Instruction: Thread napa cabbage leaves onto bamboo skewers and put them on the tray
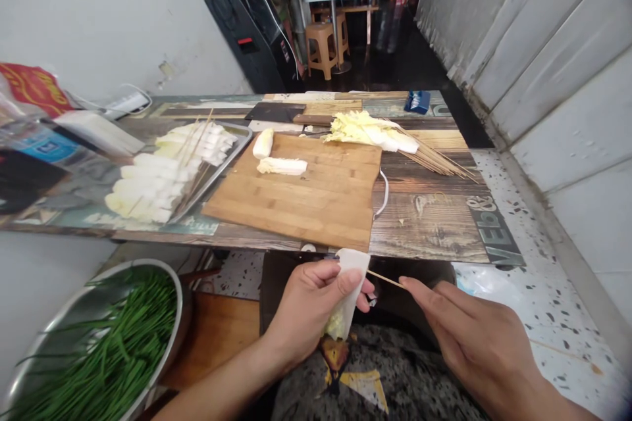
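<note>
My left hand [309,306] is closed around a folded piece of cabbage leaf [346,296], white at the top and yellow-green at the bottom, below the table's near edge. My right hand [469,335] pinches a thin bamboo skewer [385,278] whose tip touches the cabbage piece. On the table, a bamboo cutting board [306,200] carries two more cabbage pieces [281,166]. A metal tray [227,161] at the left holds several skewered cabbage pieces [162,177].
A cleaver [289,113], a pile of cabbage leaves [370,131] and a bundle of bare skewers [434,161] lie behind the board. A metal bowl of green chives [113,348] sits at lower left. A white wall runs along the right; stools stand far back.
</note>
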Action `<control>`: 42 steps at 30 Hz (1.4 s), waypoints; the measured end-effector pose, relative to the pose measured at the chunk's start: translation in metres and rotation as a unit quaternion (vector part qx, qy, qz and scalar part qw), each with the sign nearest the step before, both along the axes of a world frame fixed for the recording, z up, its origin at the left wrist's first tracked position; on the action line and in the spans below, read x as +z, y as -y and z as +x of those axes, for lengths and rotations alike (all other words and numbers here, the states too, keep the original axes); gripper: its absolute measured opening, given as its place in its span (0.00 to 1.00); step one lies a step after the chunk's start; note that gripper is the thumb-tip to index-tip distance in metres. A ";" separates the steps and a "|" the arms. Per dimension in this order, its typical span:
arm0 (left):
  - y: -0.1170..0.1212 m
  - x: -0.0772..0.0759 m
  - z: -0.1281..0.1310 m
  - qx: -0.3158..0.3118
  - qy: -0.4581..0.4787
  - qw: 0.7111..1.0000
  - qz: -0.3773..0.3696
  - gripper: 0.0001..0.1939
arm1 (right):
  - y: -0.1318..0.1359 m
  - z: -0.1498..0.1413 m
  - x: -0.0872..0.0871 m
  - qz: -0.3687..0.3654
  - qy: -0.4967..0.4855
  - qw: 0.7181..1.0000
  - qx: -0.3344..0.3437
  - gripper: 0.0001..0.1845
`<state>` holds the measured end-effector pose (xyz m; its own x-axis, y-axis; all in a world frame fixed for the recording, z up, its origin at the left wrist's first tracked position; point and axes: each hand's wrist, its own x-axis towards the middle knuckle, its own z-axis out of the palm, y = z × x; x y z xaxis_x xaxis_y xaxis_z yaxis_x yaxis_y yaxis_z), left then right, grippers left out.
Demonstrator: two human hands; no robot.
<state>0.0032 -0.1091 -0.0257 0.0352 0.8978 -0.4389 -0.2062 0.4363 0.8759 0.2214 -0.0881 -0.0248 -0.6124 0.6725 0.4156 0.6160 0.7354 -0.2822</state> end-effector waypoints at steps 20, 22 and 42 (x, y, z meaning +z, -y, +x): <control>0.001 0.011 0.000 -0.080 -0.043 0.996 -0.002 0.14 | 0.004 -0.003 0.009 -0.041 -0.009 0.999 0.031 0.16; 0.001 0.010 0.003 -0.099 -0.031 0.995 -0.003 0.14 | 0.004 -0.005 0.008 -0.042 -0.007 0.999 0.034 0.15; -0.012 0.021 -0.020 -0.118 -0.447 0.679 0.570 0.07 | -0.040 -0.012 0.001 -0.045 -0.151 0.974 0.163 0.17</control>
<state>-0.0164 -0.0971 -0.0044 0.4140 0.6872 0.5970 0.5880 -0.7025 0.4009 0.2098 -0.0478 -0.0243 -0.6586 0.5056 0.5574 0.2336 0.8415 -0.4872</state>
